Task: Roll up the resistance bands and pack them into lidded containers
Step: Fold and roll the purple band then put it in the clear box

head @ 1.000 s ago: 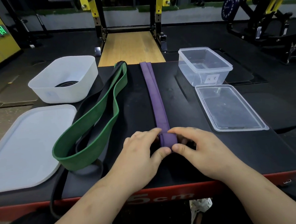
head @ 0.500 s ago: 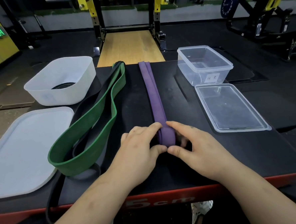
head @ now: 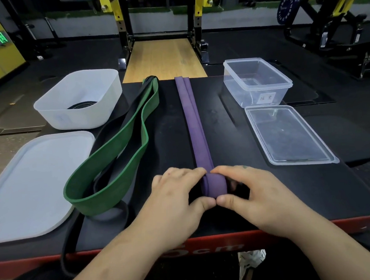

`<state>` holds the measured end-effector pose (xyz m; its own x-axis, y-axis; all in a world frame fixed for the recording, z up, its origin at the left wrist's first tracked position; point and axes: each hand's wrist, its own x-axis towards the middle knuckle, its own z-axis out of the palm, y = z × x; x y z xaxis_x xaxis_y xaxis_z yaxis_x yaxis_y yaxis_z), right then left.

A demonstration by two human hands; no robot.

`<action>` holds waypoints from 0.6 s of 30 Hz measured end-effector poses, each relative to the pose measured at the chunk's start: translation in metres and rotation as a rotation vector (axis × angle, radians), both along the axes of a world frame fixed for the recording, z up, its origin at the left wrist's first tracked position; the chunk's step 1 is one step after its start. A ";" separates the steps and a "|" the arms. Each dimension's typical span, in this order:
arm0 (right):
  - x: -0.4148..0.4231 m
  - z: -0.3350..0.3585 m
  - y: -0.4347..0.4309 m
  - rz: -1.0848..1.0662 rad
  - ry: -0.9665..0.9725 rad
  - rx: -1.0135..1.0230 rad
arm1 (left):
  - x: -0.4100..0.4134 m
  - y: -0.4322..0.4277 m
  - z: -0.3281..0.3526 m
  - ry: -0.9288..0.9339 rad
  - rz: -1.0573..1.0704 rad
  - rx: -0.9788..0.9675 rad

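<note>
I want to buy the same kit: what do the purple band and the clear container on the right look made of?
Purple band: probably rubber or latex, matte; its surface is dull and its near end curls into a tight roll. Clear container: likely thin plastic, glossy; its walls are see-through and its rim glints.

One wide-angle camera on the person's head looks forward and down, close over the near edge of the black counter (head: 222,126). Its frame spans the white tub (head: 81,118) at left to the clear container (head: 244,97) at right, and reaches what seems a squat rack (head: 121,24) beyond
</note>
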<state>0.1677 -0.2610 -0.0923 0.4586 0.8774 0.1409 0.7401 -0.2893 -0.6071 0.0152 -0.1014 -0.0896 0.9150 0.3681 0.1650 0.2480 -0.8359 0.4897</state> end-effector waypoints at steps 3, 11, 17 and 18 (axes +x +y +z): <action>-0.007 -0.003 -0.007 0.019 -0.020 -0.012 | -0.004 -0.005 -0.001 0.005 0.004 -0.016; 0.004 0.001 0.012 0.014 -0.027 -0.054 | 0.001 0.003 0.006 0.005 0.050 -0.084; 0.007 -0.001 0.012 -0.003 0.011 0.006 | 0.010 0.010 0.004 -0.007 0.040 -0.055; 0.008 -0.001 0.014 -0.002 -0.009 0.004 | 0.010 0.009 0.005 -0.002 0.040 -0.067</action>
<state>0.1757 -0.2469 -0.0930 0.4591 0.8758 0.1489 0.7451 -0.2883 -0.6015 0.0252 -0.0927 -0.0847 0.8989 0.4149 0.1408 0.2794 -0.7904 0.5452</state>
